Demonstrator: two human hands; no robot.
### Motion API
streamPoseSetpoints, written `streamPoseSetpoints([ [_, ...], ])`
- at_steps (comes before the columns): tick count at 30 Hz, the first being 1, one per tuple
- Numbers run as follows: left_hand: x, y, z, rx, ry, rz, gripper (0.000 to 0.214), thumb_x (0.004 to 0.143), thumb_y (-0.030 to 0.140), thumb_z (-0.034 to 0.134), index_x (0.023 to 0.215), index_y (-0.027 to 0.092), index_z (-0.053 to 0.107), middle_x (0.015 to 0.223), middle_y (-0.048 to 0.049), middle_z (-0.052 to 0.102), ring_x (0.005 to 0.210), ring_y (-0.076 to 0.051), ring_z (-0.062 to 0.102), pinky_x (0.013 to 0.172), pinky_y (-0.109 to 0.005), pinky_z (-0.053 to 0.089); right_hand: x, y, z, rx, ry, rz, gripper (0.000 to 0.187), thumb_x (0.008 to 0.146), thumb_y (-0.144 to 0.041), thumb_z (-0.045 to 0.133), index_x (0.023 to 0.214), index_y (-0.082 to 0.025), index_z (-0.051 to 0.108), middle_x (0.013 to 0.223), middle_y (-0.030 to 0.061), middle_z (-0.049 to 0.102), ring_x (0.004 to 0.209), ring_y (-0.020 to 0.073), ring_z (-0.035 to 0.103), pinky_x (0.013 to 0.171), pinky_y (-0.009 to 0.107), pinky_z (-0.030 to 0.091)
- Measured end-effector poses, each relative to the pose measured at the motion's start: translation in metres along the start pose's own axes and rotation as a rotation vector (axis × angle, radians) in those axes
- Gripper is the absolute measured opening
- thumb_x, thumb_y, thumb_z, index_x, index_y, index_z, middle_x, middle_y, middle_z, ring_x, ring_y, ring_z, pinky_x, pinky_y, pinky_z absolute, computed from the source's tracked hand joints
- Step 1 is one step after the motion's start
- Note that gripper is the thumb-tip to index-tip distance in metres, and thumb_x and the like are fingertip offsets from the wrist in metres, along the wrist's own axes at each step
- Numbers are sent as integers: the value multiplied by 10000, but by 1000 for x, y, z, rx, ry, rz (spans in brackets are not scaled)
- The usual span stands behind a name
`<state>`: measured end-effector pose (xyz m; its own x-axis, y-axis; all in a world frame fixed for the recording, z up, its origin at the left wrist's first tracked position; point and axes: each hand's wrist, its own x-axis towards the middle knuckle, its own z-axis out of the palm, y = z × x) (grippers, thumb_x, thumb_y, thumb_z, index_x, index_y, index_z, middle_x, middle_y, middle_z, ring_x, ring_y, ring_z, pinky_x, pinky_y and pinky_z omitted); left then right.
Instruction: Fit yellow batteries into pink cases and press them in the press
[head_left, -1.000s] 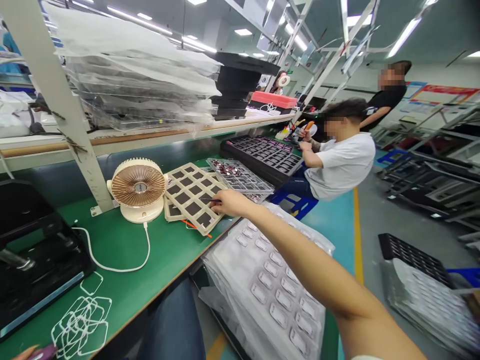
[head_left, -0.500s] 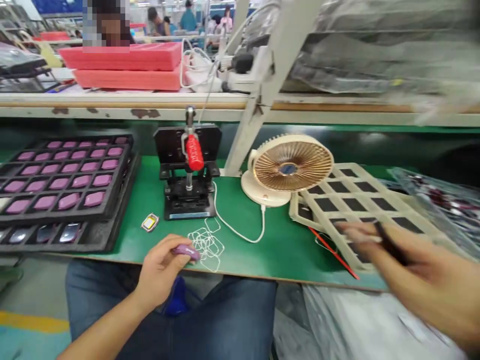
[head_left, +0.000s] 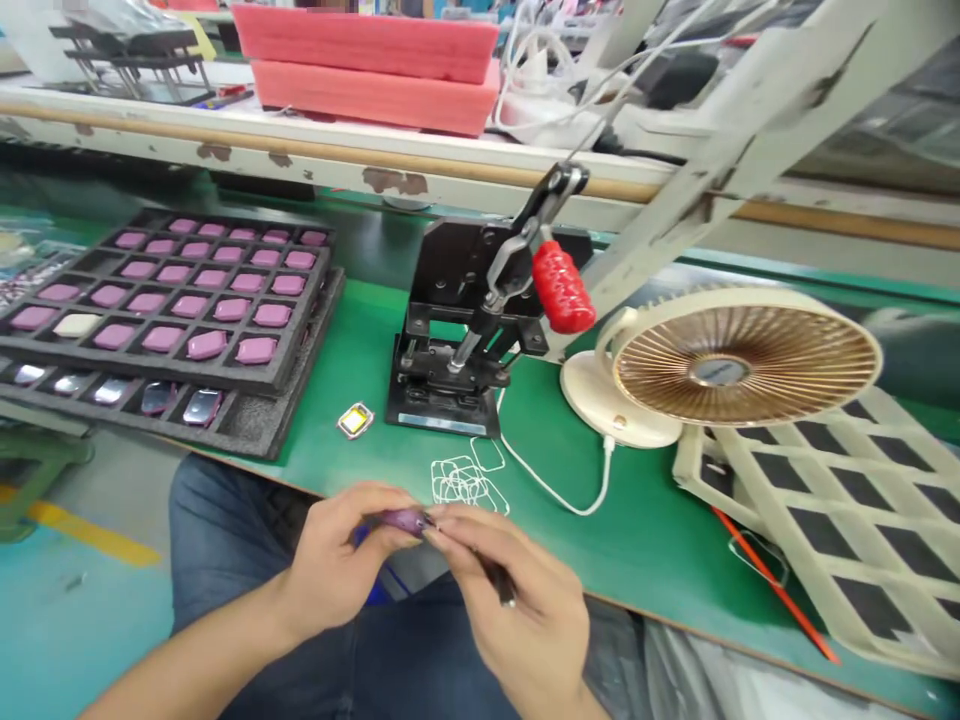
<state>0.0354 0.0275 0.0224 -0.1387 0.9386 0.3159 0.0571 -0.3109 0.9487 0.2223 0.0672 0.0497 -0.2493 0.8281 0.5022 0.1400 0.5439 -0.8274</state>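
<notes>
My left hand (head_left: 334,555) pinches a small purple part (head_left: 405,520) above my lap. My right hand (head_left: 517,600) meets it from the right, its fingertips on the part, and holds a slim black tool (head_left: 504,585) whose tip is hidden by my fingers. Beyond them on the green bench mat (head_left: 645,530) stand a black hand press (head_left: 457,340) with a red grip (head_left: 561,287) and a black foam tray (head_left: 180,345) of purple parts. A small gold-and-white part (head_left: 355,420) and a tangle of thin white loops (head_left: 461,485) lie nearer my hands.
A cream desk fan (head_left: 739,365) with a white cable stands right of the press. A beige grid tray (head_left: 847,510) and an orange-red strip (head_left: 772,585) lie at the right. Pink foam trays (head_left: 367,70) sit on the shelf, whose steel upright (head_left: 712,170) rises behind the fan.
My view has swung from the long bench to the press. My right hand has come in from the right with the black tool and now meets the purple part in my left hand.
</notes>
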Motion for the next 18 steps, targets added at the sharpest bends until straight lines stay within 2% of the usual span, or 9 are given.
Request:
streamPoseSetpoints([
  [6, -2, -8, 0, 116, -39, 135, 308, 994, 111, 757, 1264, 259, 756, 1113, -66, 833, 1023, -201, 808, 942, -294, 663, -5, 7, 0, -45, 1, -94, 231, 974, -52, 770, 1120, -231, 784, 1044, 40, 832, 937, 180, 824, 888, 256, 678],
  [11, 2, -8, 1, 164, -66, 190, 290, 1010, 104, 731, 1270, 230, 746, 1106, -74, 828, 1025, -188, 808, 954, -273, 658, -7, 11, 3, 5, 18, -52, 219, 972, -40, 766, 1095, -218, 793, 1098, 50, 804, 977, 162, 799, 905, 246, 668],
  [18, 4, -6, 2, 221, -66, 252, 300, 1006, 74, 719, 1278, 199, 736, 1120, -81, 828, 1044, -175, 811, 987, -245, 644, -14, 19, 6, -37, 28, -80, 252, 990, -25, 725, 1153, -206, 792, 1138, 64, 783, 1015, 151, 781, 944, 242, 653],
])
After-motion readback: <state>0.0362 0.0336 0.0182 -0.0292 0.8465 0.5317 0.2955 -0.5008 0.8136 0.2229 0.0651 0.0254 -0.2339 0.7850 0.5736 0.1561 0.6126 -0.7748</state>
